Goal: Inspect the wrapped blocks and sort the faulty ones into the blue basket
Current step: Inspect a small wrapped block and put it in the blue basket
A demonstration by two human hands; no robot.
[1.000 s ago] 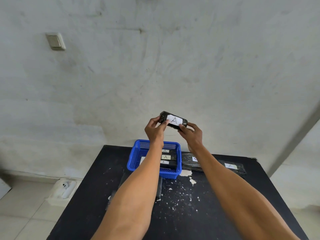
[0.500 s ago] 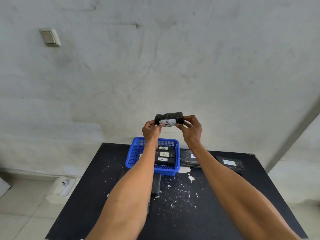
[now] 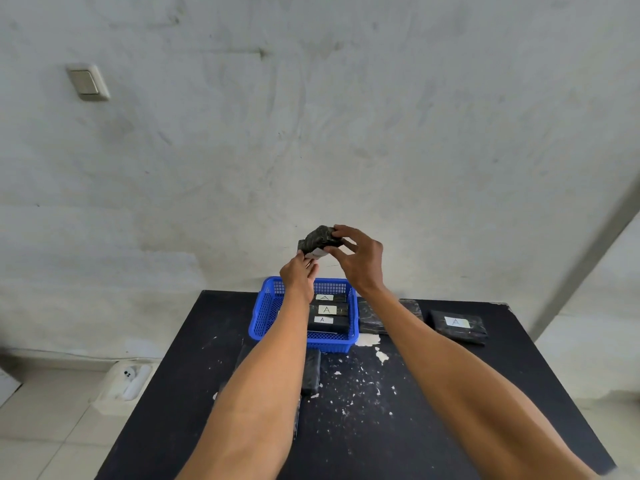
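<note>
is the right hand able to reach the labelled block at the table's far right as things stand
Not right away, probably: the right hand grips the raised block. Otherwise nothing stands between it and the labelled block, which lies uncovered on the table.

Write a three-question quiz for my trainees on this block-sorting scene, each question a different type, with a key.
1. True or false: the wrapped block being inspected lies inside the blue basket.
2. Which hand holds that block's upper end? A) left B) right C) neither
3. What letter shows on the labels of the blocks in the basket?
Key: 1. False, it is held up above the basket. 2. B, the right hand. 3. The letter A.
</note>
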